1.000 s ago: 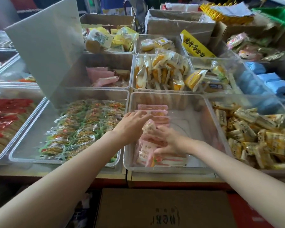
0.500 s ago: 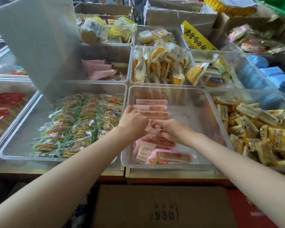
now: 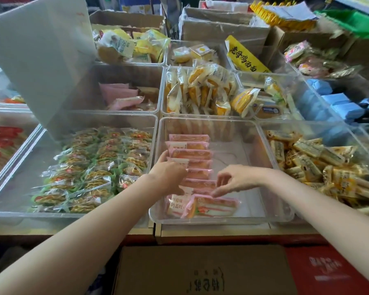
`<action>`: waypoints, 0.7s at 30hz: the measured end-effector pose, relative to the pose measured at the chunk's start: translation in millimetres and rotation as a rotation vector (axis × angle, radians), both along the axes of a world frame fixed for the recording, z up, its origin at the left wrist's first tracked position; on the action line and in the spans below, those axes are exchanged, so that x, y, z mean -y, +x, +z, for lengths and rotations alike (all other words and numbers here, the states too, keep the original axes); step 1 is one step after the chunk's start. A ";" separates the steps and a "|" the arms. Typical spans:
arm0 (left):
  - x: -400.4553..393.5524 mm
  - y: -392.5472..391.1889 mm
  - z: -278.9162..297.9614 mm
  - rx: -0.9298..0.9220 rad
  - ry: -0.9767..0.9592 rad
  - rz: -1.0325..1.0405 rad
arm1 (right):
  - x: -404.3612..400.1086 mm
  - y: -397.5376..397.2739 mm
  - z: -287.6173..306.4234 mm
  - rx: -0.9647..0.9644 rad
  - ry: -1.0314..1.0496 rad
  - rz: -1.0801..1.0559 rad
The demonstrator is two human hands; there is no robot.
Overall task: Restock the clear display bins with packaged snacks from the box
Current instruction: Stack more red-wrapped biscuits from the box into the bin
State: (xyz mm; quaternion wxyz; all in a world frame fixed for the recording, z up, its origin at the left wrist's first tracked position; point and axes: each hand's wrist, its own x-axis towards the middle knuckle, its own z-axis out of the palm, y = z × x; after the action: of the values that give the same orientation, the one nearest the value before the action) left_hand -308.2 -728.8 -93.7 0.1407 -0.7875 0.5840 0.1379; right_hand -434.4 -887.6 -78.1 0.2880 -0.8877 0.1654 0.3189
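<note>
L hand [image 3: 168, 175] rested on pink packs [image 3: 192, 154] rowed along left side of center bin [image 3: 264, 167], fingers curled over 1 pack. R hand [image 3: 237, 179] just beside, fingers apart, tips touching nearest pack [image 3: 213, 206]. Box [image 3: 200, 271] below.

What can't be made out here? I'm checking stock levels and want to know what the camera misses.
Head view only:
- Pink packets beneath the left hand: the hand and forearm hide the row's near-left part.
- Cardboard box: cut by the bottom edge; contents unseen.
- Red snacks bin: cut by the left edge.
- Back-left bin: the raised lid hides part of it.
- Packet print: too blurred to read.
</note>
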 end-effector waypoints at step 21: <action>-16.0 3.9 18.0 0.101 -0.084 -0.056 | -63.2 20.3 -5.3 0.088 -0.113 0.141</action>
State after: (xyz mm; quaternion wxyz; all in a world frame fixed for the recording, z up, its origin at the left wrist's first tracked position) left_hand -304.4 -712.8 -75.7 0.1405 -0.7821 0.6031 0.0693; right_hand -414.1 -824.5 -83.4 0.2214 -0.9251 0.1075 0.2890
